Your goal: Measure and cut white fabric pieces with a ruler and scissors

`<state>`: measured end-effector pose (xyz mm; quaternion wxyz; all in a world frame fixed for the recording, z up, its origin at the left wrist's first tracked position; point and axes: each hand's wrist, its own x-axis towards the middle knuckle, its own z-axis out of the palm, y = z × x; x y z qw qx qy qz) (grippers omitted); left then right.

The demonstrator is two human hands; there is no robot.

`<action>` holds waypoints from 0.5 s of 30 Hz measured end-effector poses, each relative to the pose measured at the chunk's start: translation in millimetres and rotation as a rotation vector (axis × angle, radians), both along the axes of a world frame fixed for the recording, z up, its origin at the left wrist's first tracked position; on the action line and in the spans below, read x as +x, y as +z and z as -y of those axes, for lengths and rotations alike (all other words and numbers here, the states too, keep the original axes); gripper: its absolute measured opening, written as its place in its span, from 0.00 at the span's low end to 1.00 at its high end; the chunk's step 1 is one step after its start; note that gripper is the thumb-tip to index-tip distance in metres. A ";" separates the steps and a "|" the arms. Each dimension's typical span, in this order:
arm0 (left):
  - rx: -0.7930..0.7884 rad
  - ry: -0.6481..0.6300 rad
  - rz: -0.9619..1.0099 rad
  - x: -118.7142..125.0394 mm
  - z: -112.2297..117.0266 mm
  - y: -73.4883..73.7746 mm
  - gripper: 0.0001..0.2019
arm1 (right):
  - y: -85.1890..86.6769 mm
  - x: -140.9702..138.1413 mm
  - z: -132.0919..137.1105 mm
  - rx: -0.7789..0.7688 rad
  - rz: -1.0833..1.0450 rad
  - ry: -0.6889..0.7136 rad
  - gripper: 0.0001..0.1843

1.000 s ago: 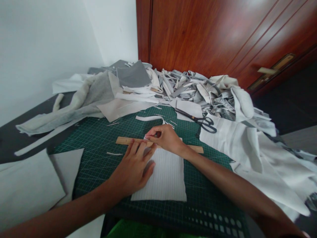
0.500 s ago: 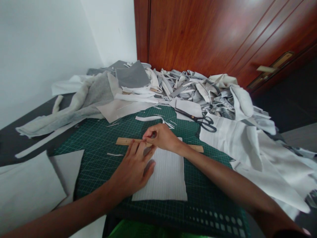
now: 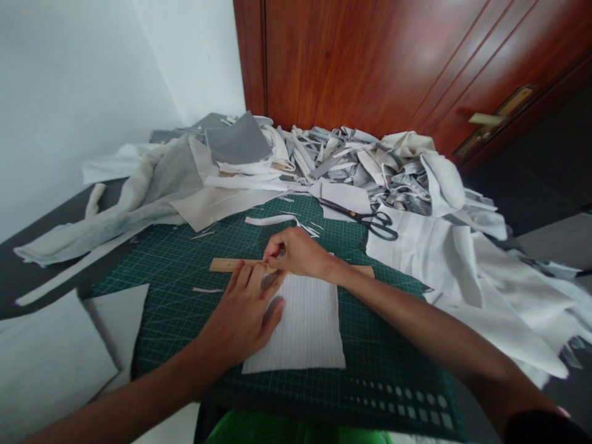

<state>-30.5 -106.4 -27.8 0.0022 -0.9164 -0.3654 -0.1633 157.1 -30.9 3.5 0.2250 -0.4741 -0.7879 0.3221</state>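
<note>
A wooden ruler (image 3: 222, 265) lies across the upper part of a white ribbed fabric piece (image 3: 305, 327) on the green cutting mat (image 3: 176, 320). My left hand (image 3: 247, 311) rests flat with its fingers stretched out, fingertips on the ruler and palm over the fabric's left edge. Close against those fingertips, my right hand (image 3: 298, 253) is closed in a pinch at the ruler. Whatever sits between the right thumb and fingers is too small and hidden to name. Both hands cover the middle of the ruler.
Black-handled scissors (image 3: 361, 219) lie beyond my right hand. A heap of fabric scraps (image 3: 324, 154) lines the back by the wooden door (image 3: 361, 61). White cloth (image 3: 499, 283) spreads along the right, and pale sheets (image 3: 46, 351) lie at the near left.
The whole scene has shifted slightly left as the head camera turned. Both hands keep nearly the same place on the ruler, the right one still pinching.
</note>
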 end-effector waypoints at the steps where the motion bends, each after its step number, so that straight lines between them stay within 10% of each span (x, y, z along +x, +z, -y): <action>1: 0.003 -0.004 0.002 -0.1 -0.2 0.0 0.24 | -0.2 0.1 0.2 0.004 -0.004 -0.002 0.05; 15: -0.002 -0.009 -0.021 0.5 -0.4 2.2 0.23 | -3.8 13.7 6.2 -0.041 -0.111 -0.016 0.06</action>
